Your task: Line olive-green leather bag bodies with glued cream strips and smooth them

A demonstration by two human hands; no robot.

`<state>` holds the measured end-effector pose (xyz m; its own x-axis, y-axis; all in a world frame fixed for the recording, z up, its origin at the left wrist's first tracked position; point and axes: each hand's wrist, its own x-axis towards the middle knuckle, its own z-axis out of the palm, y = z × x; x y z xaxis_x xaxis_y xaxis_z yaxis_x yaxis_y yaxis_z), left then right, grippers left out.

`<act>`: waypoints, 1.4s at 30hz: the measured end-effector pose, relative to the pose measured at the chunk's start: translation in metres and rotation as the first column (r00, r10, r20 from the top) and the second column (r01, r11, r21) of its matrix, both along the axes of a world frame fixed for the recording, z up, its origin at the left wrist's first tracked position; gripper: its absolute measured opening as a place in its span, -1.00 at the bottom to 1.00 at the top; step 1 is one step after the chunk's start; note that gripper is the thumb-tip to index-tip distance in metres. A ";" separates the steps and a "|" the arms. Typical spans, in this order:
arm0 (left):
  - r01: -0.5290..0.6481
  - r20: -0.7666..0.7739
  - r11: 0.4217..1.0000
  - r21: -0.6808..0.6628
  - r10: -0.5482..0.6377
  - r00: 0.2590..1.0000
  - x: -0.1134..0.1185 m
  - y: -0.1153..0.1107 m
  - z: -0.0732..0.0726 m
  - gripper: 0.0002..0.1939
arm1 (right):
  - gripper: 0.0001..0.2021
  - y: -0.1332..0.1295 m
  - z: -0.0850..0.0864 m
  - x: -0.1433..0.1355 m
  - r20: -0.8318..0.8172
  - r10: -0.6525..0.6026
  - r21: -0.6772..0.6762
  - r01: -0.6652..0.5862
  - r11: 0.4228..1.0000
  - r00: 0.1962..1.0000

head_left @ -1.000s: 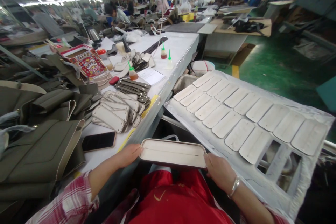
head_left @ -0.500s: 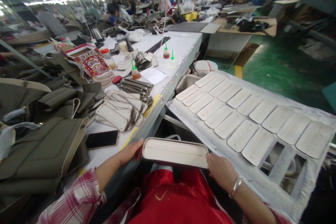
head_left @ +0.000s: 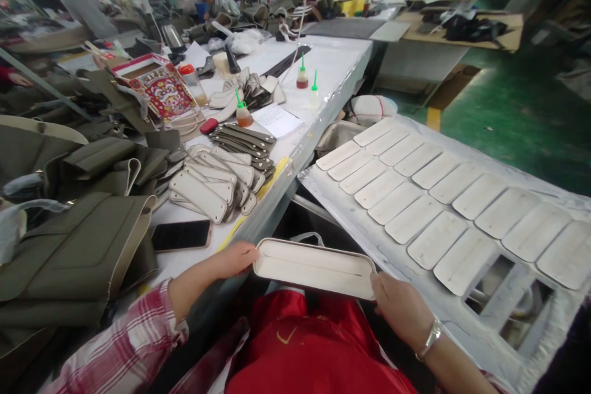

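Above my lap I hold a long pale bag panel (head_left: 314,269) with rounded corners, a raised dark rim and a thin slit-like line along its middle. My left hand (head_left: 237,258) is closed on its left end, thumb on the rim. My right hand (head_left: 399,301) grips the right end, fingers mostly hidden beneath. The panel tilts slightly down to the right. Rows of similar flat pale panels (head_left: 436,239) lie on a covered board (head_left: 332,194) at my right. On the table (head_left: 341,58) to the left are stacked pale strips with rivets (head_left: 201,194).
A phone (head_left: 181,235) lies near the table edge, beside dark green bag pieces (head_left: 78,252). Green-tipped glue bottles (head_left: 243,114), a paper sheet (head_left: 279,120) and a red patterned box (head_left: 164,89) stand or lie farther back. Openings (head_left: 526,314) show in the board's near right corner.
The view has tipped downward. My left thumb and fingers have come onto the panel's left end, where they were curled beside it. The panel sits slightly farther right in view.
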<state>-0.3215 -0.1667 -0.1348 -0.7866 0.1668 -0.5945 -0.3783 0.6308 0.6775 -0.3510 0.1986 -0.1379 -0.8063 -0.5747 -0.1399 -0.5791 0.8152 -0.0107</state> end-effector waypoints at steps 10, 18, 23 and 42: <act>0.310 -0.061 0.828 -0.467 -0.380 0.923 -0.019 0.019 0.035 -0.75 | -0.79 -0.007 0.015 -0.001 0.173 -0.037 0.135 0.014 0.991 0.984; 0.280 -0.039 0.758 -0.589 -0.372 0.927 -0.018 0.031 0.038 -0.73 | -0.53 -0.011 0.038 -0.004 0.236 -0.367 0.010 0.375 0.927 0.900; 0.243 0.016 0.839 -0.487 -0.270 0.963 -0.016 0.026 0.033 -0.70 | -0.50 -0.077 0.043 0.012 -0.045 0.090 -0.398 -0.101 0.912 0.995; -0.003 -0.041 0.976 -0.219 -0.006 0.999 -0.009 0.020 0.017 -0.71 | -0.35 -0.168 0.002 0.026 -0.093 0.430 -0.301 -0.437 0.848 0.898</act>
<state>-0.3303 -0.1469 -0.1178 -0.8109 0.0371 -0.5840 -0.3523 0.7659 0.5378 -0.3250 0.0308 -0.1361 -0.4659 -0.8774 0.1149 -0.8757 0.4386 -0.2018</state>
